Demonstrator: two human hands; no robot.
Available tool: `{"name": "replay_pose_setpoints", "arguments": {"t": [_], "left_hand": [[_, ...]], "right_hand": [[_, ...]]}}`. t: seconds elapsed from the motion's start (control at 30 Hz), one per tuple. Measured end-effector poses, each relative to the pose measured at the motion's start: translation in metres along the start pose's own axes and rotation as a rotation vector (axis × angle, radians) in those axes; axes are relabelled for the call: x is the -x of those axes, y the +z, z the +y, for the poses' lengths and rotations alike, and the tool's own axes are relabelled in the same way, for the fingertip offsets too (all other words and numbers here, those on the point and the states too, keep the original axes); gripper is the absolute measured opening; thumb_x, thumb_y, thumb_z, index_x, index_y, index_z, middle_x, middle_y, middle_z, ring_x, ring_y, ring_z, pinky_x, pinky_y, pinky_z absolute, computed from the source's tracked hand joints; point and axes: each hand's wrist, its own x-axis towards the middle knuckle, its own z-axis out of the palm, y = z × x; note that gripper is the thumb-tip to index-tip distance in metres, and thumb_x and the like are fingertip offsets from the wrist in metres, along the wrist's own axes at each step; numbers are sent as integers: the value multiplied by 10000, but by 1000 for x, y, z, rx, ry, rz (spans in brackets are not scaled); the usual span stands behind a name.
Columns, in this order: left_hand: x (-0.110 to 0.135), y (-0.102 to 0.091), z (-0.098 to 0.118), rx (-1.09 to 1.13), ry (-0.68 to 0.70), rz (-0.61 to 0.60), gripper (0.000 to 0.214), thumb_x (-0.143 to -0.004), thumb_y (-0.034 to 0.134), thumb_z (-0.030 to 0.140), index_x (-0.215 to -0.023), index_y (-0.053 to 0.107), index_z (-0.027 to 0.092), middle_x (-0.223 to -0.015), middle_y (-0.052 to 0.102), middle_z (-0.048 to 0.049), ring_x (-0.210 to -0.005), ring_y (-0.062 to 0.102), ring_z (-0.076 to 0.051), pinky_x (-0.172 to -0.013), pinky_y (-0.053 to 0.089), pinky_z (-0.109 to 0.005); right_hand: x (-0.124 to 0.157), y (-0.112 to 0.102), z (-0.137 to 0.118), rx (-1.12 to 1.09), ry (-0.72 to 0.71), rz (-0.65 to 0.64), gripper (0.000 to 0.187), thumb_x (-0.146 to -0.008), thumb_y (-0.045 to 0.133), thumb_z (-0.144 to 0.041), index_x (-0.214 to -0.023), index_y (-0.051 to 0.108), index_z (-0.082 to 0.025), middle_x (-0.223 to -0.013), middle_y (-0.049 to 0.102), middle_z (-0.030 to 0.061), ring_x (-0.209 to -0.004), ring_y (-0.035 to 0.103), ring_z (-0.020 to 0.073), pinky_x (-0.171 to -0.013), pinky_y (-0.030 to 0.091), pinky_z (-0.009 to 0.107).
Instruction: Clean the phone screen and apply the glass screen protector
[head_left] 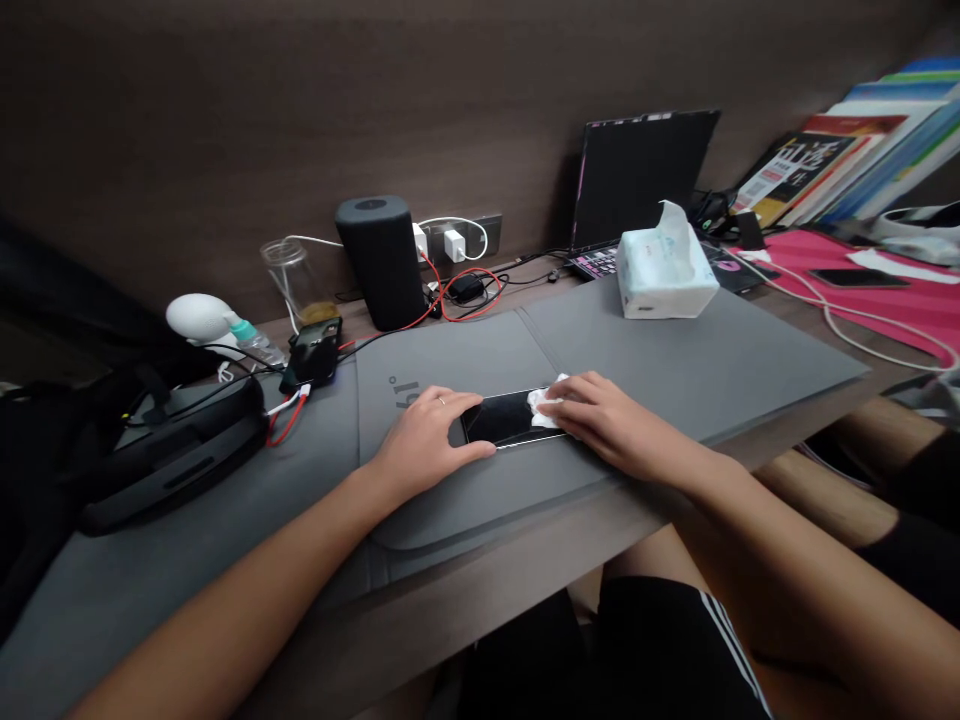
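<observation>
A black smartphone (504, 418) lies flat, screen up, on the grey desk mat (465, 350). My left hand (427, 435) grips its left end, thumb along the near edge and fingers on the far edge. A crumpled white tissue (543, 408) is pressed against the right part of the screen. The fingers of my right hand (600, 420) are closed on that tissue and hide the phone's right end.
Behind the mat stand a black cylindrical speaker (380, 265), a glass (296, 280) and an open laptop (641, 180). A tissue pack (667, 270) sits on the mat. Another phone (315, 350) with cables is at left, near a black headset (187, 450). Books (862, 150) lean at right.
</observation>
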Motion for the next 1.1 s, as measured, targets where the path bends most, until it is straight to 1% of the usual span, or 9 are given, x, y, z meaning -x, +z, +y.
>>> {"name": "replay_pose_setpoints", "arguments": {"t": [0.07,0.17,0.3,0.4,0.5,0.67,0.77,0.9,1.1], "left_hand": [[0,-1,1,-9,5,-5,496,-833,743,438,-1273,627,244,-1265,690,-39,-1216,561,-258,-1044,481,-457],[0,-1,2,-33,23,-9,492,-842,734,435,-1283,623,245,-1267,693,-39,-1204,568,-265,-1053,470,-470],[1,0,1,-62,45,-7,500,-851,730,436,-1294,615,237,-1274,691,-48,-1205,569,-275,-1048,470,-481],[1,0,2,-61,69,-15,480,-858,728,418,-1292,615,246,-1284,688,-39,-1201,574,-273,-1050,468,-480],[1,-1,3,-65,60,-24,486,-864,724,413,-1301,608,234,-1290,684,-48,-1208,573,-270,-1056,464,-477],[1,-2,6,-60,8,-22,498,-854,730,429,-1297,611,238,-1279,687,-47,-1217,567,-267,-1053,467,-472],[1,-1,5,-50,6,-14,491,-855,728,423,-1294,611,239,-1281,687,-44,-1223,561,-263,-1059,460,-472],[1,0,3,-52,18,-14,476,-855,724,427,-1285,615,253,-1274,690,-37,-1212,566,-266,-1056,457,-481],[1,-1,2,-51,20,-16,573,-846,729,420,-1356,561,222,-1286,673,-79,-1220,562,-286,-1049,455,-481]], "right_hand": [[-9,1,-6,-54,-7,-12,348,-1041,387,-294,-1195,681,-189,-1123,629,145,-996,547,254,-871,474,435],[-25,6,-17,-81,-43,-27,336,-1043,389,-283,-1090,703,-172,-1043,632,134,-938,544,237,-841,451,407],[-49,21,-33,-47,-125,-39,263,-1025,453,-253,-1079,694,-162,-1044,628,127,-926,525,229,-815,418,382],[-57,27,-40,-7,-149,-51,218,-999,511,-237,-1085,693,-152,-1061,620,134,-932,521,232,-801,406,376],[-48,18,-32,28,-138,-74,222,-1002,497,-220,-1053,703,-153,-1043,625,127,-931,532,228,-797,400,369],[-10,-6,0,38,-30,-69,283,-1025,446,-258,-1070,710,-167,-1031,635,123,-899,542,229,-787,409,375],[-4,-9,6,22,-3,-68,308,-1032,427,-273,-1057,712,-161,-1030,633,127,-891,541,230,-792,412,380],[-26,6,-11,-13,-38,-52,276,-1021,441,-225,-1006,707,-151,-1008,625,122,-893,528,223,-802,405,371],[-65,35,-44,-12,-117,-37,191,-982,525,-210,-1053,693,-153,-1030,600,119,-886,502,221,-759,370,356]]}}
